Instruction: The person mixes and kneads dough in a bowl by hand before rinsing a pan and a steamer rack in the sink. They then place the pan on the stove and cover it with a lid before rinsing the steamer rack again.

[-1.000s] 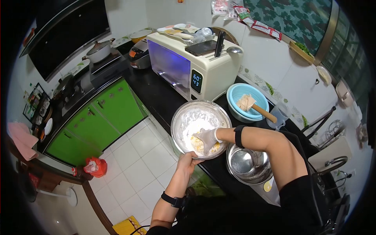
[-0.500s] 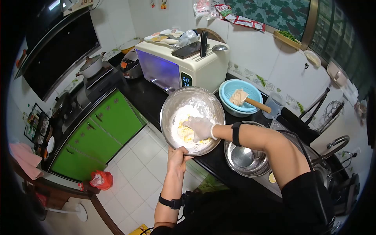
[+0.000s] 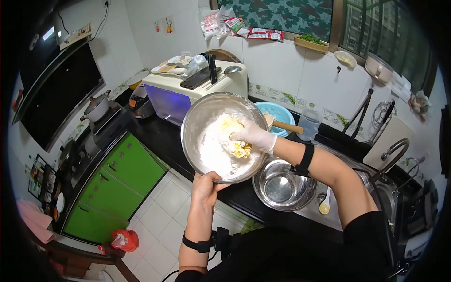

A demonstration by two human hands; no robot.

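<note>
A large steel bowl [image 3: 192, 117] is tilted toward me, with white flour [image 3: 211, 150] and yellow, eggy clumps [image 3: 242, 150] in it. My left hand [image 3: 205, 186] grips the bowl's near rim, thumb over the edge. In a clear glove, my right hand [image 3: 249, 135] is inside the bowl at the right, its fingers curled among the floury clumps; some fingertips are hidden by flour. Below and to the right of this bowl stands a second steel bowl [image 3: 284, 185], with its inside showing.
Behind the bowl stands a cream oven [image 3: 169, 87] with a phone and knife on top. A blue basket [image 3: 277, 110] and a clear jug [image 3: 310, 123] are at the back right, beside the sink [image 3: 338, 207] with a spoon [image 3: 325, 204]. The stove is at the far left.
The view has shifted to the right. My right hand has moved within the tilted bowl, and the yellow clumps have gathered around its fingers. The spoon by the sink now shows more fully.
</note>
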